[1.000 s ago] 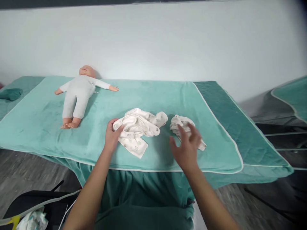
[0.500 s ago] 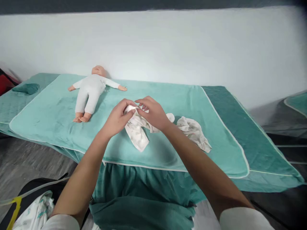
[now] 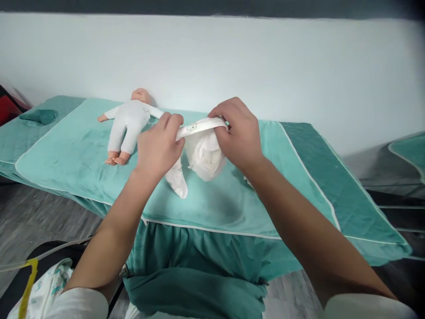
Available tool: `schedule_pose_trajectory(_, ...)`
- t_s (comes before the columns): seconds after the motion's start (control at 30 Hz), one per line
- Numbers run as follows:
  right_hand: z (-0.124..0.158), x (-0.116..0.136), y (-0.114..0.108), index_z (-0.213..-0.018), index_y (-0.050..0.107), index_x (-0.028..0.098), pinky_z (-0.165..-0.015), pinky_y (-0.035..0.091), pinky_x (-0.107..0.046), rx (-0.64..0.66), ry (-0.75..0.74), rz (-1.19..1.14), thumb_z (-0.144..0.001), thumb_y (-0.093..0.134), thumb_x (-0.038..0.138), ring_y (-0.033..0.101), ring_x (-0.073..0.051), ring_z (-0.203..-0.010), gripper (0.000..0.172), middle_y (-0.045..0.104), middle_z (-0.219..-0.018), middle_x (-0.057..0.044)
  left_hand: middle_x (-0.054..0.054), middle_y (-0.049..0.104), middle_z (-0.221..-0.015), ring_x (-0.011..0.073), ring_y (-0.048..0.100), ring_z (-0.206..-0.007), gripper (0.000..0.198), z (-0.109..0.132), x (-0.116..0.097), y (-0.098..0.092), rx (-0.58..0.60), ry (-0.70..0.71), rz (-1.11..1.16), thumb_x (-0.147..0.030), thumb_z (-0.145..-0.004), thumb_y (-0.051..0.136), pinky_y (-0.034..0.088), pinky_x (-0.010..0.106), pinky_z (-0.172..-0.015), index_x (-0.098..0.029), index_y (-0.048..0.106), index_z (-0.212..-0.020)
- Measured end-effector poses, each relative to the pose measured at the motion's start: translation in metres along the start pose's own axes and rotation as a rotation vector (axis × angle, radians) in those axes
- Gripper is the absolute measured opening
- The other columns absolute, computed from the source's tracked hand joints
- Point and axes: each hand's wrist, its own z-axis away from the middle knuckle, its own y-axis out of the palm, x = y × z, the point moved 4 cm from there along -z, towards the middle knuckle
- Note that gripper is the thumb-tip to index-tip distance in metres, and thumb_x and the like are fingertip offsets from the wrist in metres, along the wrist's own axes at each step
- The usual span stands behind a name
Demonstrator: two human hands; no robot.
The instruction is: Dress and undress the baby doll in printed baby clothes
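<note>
Between my two hands a white printed baby garment point(image 3: 201, 126) is held up by its edge, which is stretched in a narrow band above the mat. My left hand point(image 3: 162, 144) pinches the band's left end. At the right end, the fingers and thumb of my right hand point(image 3: 237, 130) close on it. One narrow printed part point(image 3: 177, 180) of the garment hangs below my left hand. A white bunched part point(image 3: 206, 156), somewhat blurred, hangs under the band beside my right hand. A second crumpled printed cloth point(image 3: 246, 180) is almost wholly hidden behind my right forearm.
A baby doll point(image 3: 129, 122) in a white suit lies on its back at the left, arms spread. Under everything is a green mat point(image 3: 83, 177) on a green-covered bed, against a white wall point(image 3: 212, 62). Printed cloth point(image 3: 49, 283) and a yellow strap point(image 3: 28, 288) show lower left.
Both hands have risen and moved apart, the right one going up and to the right. The garment, bunched low before, is now lifted with its edge pulled taut.
</note>
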Motion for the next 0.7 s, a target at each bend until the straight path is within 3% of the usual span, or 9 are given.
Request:
schedule_pose_trajectory(0.2, 0.02, -0.037, -0.018, -0.087, 0.067, 0.023, -0.079, 0.053, -0.035, -0.088, 0.029, 0.202, -0.077, 0.042, 0.002, 0.067, -0.022, -0.089, 0.034, 0.073, -0.093, -0.006, 0.005, 0.071, -0.114, 0.0238, 0.066, -0.099, 0.019, 0.005, 0.022, -0.008, -0.164, -0.038, -0.096, -0.021, -0.087, 0.063, 0.046, 0.031, -0.068, -0.026, 0.065, -0.105)
schedule_pose_trajectory(0.37, 0.022, -0.036, -0.051, -0.079, 0.068, 0.023, -0.075, 0.051, -0.037, -0.31, -0.053, 0.287, -0.069, 0.041, 0.003, 0.068, -0.023, -0.081, 0.035, 0.072, -0.08, -0.004, 0.005, 0.071, -0.106, 0.0244, 0.065, -0.101, 0.018, 0.006, 0.021, -0.023, -0.275, -0.042, -0.047, -0.015, -0.087, 0.06, 0.049, 0.037, -0.082, -0.026, 0.064, -0.101)
schedule_pose_trajectory(0.53, 0.022, -0.056, -0.06, -0.081, 0.069, 0.022, -0.073, 0.05, -0.033, -0.188, 0.145, 0.239, -0.068, 0.043, 0.003, 0.068, -0.021, -0.08, 0.035, 0.074, -0.082, -0.004, 0.005, 0.071, -0.112, 0.0241, 0.066, -0.105, 0.018, 0.002, 0.032, -0.02, -0.212, -0.128, 0.0, -0.019, -0.092, 0.057, 0.05, 0.037, -0.086, -0.025, 0.064, -0.107)
schedule_pose_trajectory(0.7, 0.041, -0.098, -0.046, -0.096, 0.074, 0.023, -0.082, 0.052, -0.037, -0.049, 0.408, 0.246, -0.075, 0.051, 0.011, 0.069, -0.023, -0.086, 0.033, 0.077, -0.094, -0.004, 0.003, 0.074, -0.097, 0.0235, 0.068, -0.094, 0.022, 0.004, 0.061, 0.003, -0.121, -0.248, 0.094, -0.026, -0.092, 0.055, 0.049, 0.034, -0.081, -0.023, 0.067, -0.11)
